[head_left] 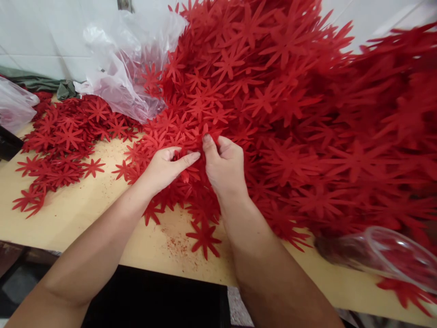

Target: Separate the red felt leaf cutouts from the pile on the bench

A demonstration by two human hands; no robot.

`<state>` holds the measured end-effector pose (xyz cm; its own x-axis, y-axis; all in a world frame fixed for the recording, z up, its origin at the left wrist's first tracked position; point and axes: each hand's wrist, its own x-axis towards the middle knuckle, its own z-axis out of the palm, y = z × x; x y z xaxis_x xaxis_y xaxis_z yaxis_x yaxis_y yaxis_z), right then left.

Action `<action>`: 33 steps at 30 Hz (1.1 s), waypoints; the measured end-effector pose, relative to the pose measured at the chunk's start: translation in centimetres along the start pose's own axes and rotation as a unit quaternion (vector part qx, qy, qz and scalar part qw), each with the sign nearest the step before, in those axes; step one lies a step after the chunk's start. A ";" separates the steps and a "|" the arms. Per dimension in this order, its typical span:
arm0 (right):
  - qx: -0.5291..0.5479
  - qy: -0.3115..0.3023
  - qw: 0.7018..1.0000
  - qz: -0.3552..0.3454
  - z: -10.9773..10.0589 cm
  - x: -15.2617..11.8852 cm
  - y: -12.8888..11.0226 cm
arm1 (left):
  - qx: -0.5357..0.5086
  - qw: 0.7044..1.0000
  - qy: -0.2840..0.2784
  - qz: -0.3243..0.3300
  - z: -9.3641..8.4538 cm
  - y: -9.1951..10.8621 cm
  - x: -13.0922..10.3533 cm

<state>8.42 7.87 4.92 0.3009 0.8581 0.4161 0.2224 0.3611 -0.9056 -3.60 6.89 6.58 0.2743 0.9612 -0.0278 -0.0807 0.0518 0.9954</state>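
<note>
Both hands meet at the near edge of a big heap of red flower-shaped cutouts [266, 98] with long narrow petals. My left hand [169, 166] is closed, thumb laid over bent fingers, with red petals showing between them. Beside it, my right hand [225, 164] pinches at red petals with thumb and curled forefinger. The fingertips of the two hands are a small gap apart. Which cutout each hand grips is hard to separate from the heap behind. One loose red cutout [204, 238] lies flat below the hands.
A smaller pile of red cutouts [68, 132] spreads over the light wooden table [136, 248] at left. A crumpled clear plastic bag [119, 68] leans behind it. At the right front lies a clear plastic container [385, 255] on its side. Red crumbs dot the tabletop. A white wall stands behind.
</note>
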 end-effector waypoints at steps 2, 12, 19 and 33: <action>-0.002 0.011 1.000 0.009 0.1 -0.1 -0.2 | -0.010 1.000 0.004 0.000 0.1 -0.1 0.0; 0.073 -0.074 0.994 0.022 1.2 -0.7 -0.5 | -0.132 0.988 0.081 0.025 -0.1 -0.1 0.4; 0.075 -0.066 0.995 -0.013 1.0 -0.6 -0.2 | -0.094 0.985 0.127 0.071 -0.7 -0.4 1.0; 0.129 0.062 0.990 0.012 -0.1 0.7 1.7 | -0.020 0.986 0.132 0.098 -1.0 -0.1 1.1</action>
<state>9.13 9.06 3.74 0.4184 0.8221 0.3862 -0.0265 0.4360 -0.8995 -4.28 8.19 6.37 -0.0082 0.9905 0.1375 -0.1470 -0.1372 0.9796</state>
